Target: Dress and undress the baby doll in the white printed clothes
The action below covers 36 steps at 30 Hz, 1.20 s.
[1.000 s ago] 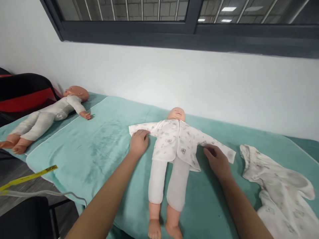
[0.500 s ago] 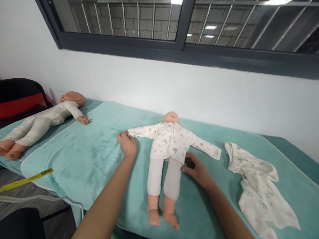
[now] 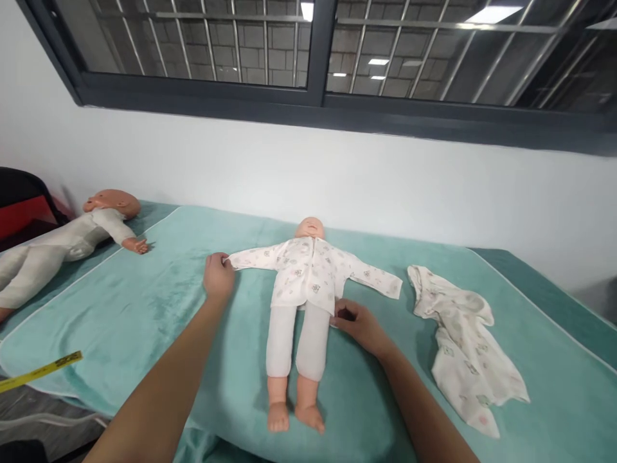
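Observation:
A baby doll [image 3: 297, 321] lies on its back on a teal blanket [image 3: 159, 308], head toward the wall. It wears a white printed shirt [image 3: 308, 273] with both sleeves spread out sideways. My left hand [image 3: 218, 278] pinches the cuff of the sleeve on the left. My right hand [image 3: 354, 321] is closed on the shirt's lower hem beside the doll's hip. The doll's legs are bare-footed and point toward me.
A second doll [image 3: 62, 247] in a plain white suit lies at the far left. A crumpled white printed garment [image 3: 460, 347] lies to the right of the doll. A yellow tape measure [image 3: 41, 371] shows at the lower left. A white wall and a dark-framed window stand behind.
My left hand slid outward along the sleeve to its cuff. My right hand left the other sleeve and came down to the shirt's hem. The camera drew back and tilted up.

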{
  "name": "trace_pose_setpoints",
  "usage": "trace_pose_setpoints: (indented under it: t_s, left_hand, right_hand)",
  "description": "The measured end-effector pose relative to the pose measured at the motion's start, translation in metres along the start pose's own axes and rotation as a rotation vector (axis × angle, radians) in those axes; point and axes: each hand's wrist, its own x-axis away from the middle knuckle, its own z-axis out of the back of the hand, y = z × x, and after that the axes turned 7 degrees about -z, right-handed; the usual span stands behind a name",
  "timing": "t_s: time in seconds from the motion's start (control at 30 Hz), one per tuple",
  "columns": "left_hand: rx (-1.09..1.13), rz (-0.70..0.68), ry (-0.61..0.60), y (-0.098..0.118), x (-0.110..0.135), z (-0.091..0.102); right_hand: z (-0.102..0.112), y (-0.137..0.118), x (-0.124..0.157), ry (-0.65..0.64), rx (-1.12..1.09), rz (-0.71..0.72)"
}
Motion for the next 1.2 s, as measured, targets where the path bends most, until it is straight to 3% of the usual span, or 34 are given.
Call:
trace_pose_setpoints:
  t_s: [0.23,0.43,0.53,0.63,0.73,0.83,1.0,1.2]
  left_hand:
    - [-0.11,-0.035,0.021,0.003,0.007,0.0]
    - [-0.142,-0.052,-0.01,0.0,0.003,-0.003]
    - [-0.144,-0.051,-0.007,-0.003,0.001,-0.004]
    - [-0.126,-0.053,-0.002,-0.006,0.0,-0.004]
    - [-0.098,-0.052,0.008,-0.008,0.001,-0.003]
    - [-0.082,-0.057,0.025,-0.01,0.002,-0.002]
    - [-0.094,-0.098,0.027,-0.006,0.003,-0.001]
    - [-0.12,-0.108,0.024,0.001,0.004,-0.004]
  right_hand:
    - [-0.003,0.001,0.009,0.081,0.097,0.039]
    - [-0.005,0.006,0.019,0.175,-0.02,0.018]
    - [0.003,0.025,0.034,0.485,0.126,0.063]
    - [0.025,0.055,0.067,0.839,0.515,-0.007]
    - [0.057,0.079,0.105,0.982,0.768,-0.139]
    - [0.087,0.087,0.12,1.125,0.787,-0.328]
    - [0.117,0.082,0.091,1.077,0.736,-0.564]
    - [0.142,0.085,0.067,1.034,0.749,-0.531]
